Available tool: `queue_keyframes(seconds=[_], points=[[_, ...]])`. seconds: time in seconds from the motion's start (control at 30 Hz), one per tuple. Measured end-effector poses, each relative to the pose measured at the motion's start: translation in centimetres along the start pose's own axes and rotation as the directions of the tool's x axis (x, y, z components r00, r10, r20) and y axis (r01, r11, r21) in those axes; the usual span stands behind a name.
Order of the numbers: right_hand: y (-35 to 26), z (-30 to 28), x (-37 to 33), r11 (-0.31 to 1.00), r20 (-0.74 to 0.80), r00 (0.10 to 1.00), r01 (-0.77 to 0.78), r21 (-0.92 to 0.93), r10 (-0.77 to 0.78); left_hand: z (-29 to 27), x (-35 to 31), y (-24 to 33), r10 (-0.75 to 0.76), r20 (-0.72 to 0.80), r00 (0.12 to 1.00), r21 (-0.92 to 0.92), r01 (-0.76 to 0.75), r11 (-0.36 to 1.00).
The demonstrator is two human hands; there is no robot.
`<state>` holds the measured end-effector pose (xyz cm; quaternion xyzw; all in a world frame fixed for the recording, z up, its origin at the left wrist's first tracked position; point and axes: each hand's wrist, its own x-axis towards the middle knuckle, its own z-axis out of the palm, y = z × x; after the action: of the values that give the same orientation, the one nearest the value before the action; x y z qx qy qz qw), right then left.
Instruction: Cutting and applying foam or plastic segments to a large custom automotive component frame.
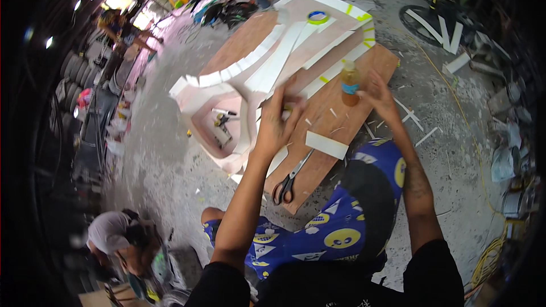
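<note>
My left hand (277,123) hovers over the near edge of a large pale molded panel (267,62), thumb and fingers apart and slightly blurred. My right hand (380,98) has its fingers spread beside an upright plastic bottle (349,84) of amber liquid; whether a fingertip touches it I cannot tell. White paper strips line the panel's edges, some held by yellow-green tape pieces. On the panel lies a roll of tape (318,17). Black-handled scissors (290,181) rest on the brown board (318,162), their tip by a white paper piece (327,145).
Small tools lie in the panel's recess (219,136). Paper scraps litter the concrete floor (165,165). A person (119,239) crouches at lower left; another person (122,28) is far left. A dark round base (424,25) with white strips stands at far right, near a yellow cord (455,94).
</note>
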<state>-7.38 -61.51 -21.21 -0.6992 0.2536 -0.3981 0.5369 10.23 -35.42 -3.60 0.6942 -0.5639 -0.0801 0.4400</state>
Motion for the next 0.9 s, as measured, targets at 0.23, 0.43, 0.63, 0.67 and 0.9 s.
queue_keyframes(seconds=[0.23, 0.43, 0.63, 0.67, 0.9], points=[[-9.6, -8.0, -3.1, 0.979, 0.192, 0.967, -0.140, -0.148, 0.167, -2.9, -23.4, -2.0, -0.631, 0.291, 0.719, -0.776, 0.564, 0.284], [-15.3, -6.9, -8.2, 0.858, 0.478, 0.829, -0.003, -0.514, 0.289, -0.8, -27.8, -2.4, -0.589, 0.339, 0.734, -0.918, 0.395, -0.037], [-12.0, 9.0, -17.9, 0.954, 0.467, 0.845, -0.152, -0.258, 0.261, -0.6, -28.9, -4.8, -0.609, 0.020, 0.793, -0.260, 0.592, 0.763], [-10.1, 11.5, -19.8, 0.950, 0.465, 0.845, -0.148, -0.275, 0.266, -1.0, -29.0, -5.1, -0.602, 0.010, 0.799, -0.234, 0.587, 0.775], [-10.5, 17.6, -27.4, 0.957, 0.676, 0.688, -0.101, -0.273, 0.265, -1.9, -29.2, -4.1, -0.637, 0.237, 0.733, -0.630, 0.615, 0.474]])
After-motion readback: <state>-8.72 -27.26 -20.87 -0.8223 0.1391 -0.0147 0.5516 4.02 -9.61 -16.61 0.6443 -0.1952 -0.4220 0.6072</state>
